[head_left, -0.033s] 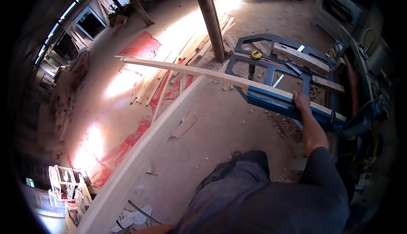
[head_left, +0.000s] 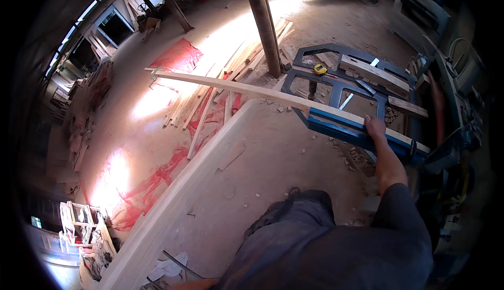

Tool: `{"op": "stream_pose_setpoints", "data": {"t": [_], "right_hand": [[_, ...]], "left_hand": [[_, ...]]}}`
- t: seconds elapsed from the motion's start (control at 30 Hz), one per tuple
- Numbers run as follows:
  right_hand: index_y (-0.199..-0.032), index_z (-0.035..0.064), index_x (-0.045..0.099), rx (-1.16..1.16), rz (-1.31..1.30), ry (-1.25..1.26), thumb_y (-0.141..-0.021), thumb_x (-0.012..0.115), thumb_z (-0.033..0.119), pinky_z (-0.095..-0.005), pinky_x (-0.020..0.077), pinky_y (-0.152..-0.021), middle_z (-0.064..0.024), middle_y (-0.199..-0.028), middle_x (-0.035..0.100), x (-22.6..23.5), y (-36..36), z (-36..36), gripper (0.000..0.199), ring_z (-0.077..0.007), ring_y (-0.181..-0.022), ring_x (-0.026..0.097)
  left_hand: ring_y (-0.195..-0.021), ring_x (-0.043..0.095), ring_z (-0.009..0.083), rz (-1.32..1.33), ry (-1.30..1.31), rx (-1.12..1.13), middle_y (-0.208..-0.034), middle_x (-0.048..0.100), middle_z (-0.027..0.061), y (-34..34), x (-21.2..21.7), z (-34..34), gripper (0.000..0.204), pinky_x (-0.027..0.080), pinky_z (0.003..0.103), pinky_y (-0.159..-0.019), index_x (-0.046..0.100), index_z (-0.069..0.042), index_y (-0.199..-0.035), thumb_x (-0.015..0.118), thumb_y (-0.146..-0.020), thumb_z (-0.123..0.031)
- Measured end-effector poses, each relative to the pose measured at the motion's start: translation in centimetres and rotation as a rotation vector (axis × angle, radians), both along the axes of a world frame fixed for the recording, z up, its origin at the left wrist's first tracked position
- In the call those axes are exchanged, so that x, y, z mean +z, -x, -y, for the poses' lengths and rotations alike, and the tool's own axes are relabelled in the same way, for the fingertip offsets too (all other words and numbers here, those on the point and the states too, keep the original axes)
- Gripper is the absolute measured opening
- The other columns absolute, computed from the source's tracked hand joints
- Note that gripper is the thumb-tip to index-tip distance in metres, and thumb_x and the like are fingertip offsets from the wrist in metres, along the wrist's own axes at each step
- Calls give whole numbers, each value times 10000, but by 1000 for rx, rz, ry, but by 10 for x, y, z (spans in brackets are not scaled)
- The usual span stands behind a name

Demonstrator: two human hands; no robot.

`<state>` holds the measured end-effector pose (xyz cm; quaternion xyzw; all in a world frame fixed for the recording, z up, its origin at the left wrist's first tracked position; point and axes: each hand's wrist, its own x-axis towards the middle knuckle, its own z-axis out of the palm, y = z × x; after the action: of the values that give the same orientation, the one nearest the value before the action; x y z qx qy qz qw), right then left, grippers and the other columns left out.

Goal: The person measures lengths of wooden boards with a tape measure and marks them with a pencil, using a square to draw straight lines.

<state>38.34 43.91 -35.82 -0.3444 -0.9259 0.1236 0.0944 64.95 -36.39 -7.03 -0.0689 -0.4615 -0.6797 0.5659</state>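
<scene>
One right hand [head_left: 375,127] grasps the long strip [head_left: 262,93]; left hand cut off, hold untellable.

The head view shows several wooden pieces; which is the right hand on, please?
The slim beam along the blue rail; the right hand touches no other.

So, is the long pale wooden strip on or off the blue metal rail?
On: the strip lies along the rail, under the right hand.

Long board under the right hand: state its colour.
The long board is pale tan, best seen in the head view.
</scene>
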Motion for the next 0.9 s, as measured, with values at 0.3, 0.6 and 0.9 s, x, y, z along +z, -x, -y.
{"op": "stream_pose_setpoints", "data": {"t": [0.3,0.6,0.9], "right_hand": [[-1104,10,766,134,57,-51,-1074,353,471,-553,510,-974,-281,-1096,735,2,-8,-4,620,-479,-1054,683],[-917,37,773,117,-105,-30,-1047,450,422,-547,536,-877,-253,-955,740,37,-26,6,519,-459,-931,700],[-863,16,768,76,-80,-31,-978,577,325,-536,526,-861,-238,-904,730,54,-20,16,380,-435,-918,688]], "left_hand": [[-811,624,369,68,-236,177,-932,643,207,-79,63,25,453,531,529,-686,666,2,-1090,578,-964,-425],[-839,688,353,215,300,321,-1012,677,240,28,123,-65,506,619,464,-687,586,53,-1286,689,-1005,-355],[-1030,666,315,535,334,115,-1168,697,167,192,150,-168,481,549,446,-914,672,63,-1260,839,-876,-173]]}}
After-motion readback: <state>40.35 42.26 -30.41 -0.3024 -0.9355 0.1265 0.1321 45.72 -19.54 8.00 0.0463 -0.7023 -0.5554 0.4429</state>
